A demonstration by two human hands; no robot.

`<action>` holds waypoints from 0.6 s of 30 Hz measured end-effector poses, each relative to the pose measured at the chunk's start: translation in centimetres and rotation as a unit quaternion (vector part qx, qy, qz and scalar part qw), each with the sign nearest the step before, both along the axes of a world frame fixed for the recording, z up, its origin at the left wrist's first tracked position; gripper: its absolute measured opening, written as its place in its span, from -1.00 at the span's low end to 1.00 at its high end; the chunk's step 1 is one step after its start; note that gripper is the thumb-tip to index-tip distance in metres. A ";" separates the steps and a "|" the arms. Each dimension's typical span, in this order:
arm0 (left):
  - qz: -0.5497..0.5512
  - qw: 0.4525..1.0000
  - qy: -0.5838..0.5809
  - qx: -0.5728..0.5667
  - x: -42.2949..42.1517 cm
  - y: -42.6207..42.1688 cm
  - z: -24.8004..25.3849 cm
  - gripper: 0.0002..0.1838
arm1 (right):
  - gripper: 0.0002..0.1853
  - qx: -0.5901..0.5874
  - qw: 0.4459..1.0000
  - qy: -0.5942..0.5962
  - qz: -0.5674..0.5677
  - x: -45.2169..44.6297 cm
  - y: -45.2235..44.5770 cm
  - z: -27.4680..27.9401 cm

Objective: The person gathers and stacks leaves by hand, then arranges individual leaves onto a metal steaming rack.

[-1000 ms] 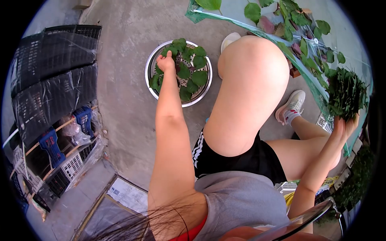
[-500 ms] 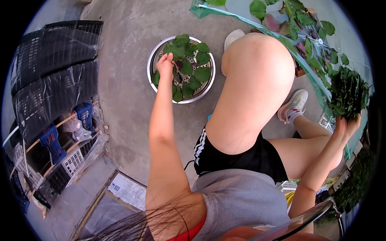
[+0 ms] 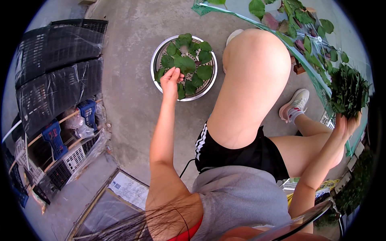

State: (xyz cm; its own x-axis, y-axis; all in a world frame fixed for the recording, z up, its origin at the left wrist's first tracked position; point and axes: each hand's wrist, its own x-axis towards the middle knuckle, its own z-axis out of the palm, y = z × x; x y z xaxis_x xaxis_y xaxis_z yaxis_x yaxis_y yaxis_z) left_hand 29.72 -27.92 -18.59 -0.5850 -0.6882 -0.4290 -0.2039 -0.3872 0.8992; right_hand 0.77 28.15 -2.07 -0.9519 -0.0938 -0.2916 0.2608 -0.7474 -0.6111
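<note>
Above a round metal basin (image 3: 153, 66) on the floor, my left hand (image 3: 171, 82) pinches a broad green leaf (image 3: 185, 64) between thumb and fingers. Toothed green leaves (image 3: 204, 72), which look like perilla, lie spread over the basin's perforated inner surface. Far to the right, my right hand (image 3: 347, 123) is closed around the lower end of a thick bundle of green leaves (image 3: 349, 91), held upright with its layered edges showing. Part of the right fingers is hidden behind the bundle.
A green-edged sheet (image 3: 257, 23) at upper right carries loose green and purple leaves (image 3: 299, 24). My bent knee (image 3: 261, 48) stands between it and the basin. Black crates (image 3: 60, 52) and blue cases (image 3: 54, 138) line the left side. A framed panel (image 3: 116, 201) lies at lower left.
My left hand has drawn back from the basin's upper left toward its near edge, with the leaf now plainly in its fingers. The right hand and bundle have hardly moved.
</note>
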 end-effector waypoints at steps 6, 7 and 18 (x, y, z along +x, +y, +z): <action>0.018 1.000 -0.017 -0.010 0.8 0.9 1.9 -0.73 | -0.45 -0.009 1.000 0.006 -0.007 0.0 0.1 -0.2; 0.048 0.997 -0.063 -0.012 1.0 0.4 1.4 -0.74 | -0.45 -0.007 1.000 0.008 -0.013 0.1 0.0 -0.1; -0.053 0.962 -0.254 -0.087 2.6 -2.3 -9.7 -0.65 | -0.46 -0.009 1.000 0.009 -0.014 0.7 -0.6 0.6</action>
State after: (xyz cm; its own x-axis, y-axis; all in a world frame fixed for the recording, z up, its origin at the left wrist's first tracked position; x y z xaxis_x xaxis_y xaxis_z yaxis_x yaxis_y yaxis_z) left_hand 32.36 -30.23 -28.34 -0.4008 -0.7231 -0.5626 -0.6644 -0.1935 0.7219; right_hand 1.43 27.57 -1.44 -0.9594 -0.0721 -0.2725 0.2285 -0.7651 -0.6020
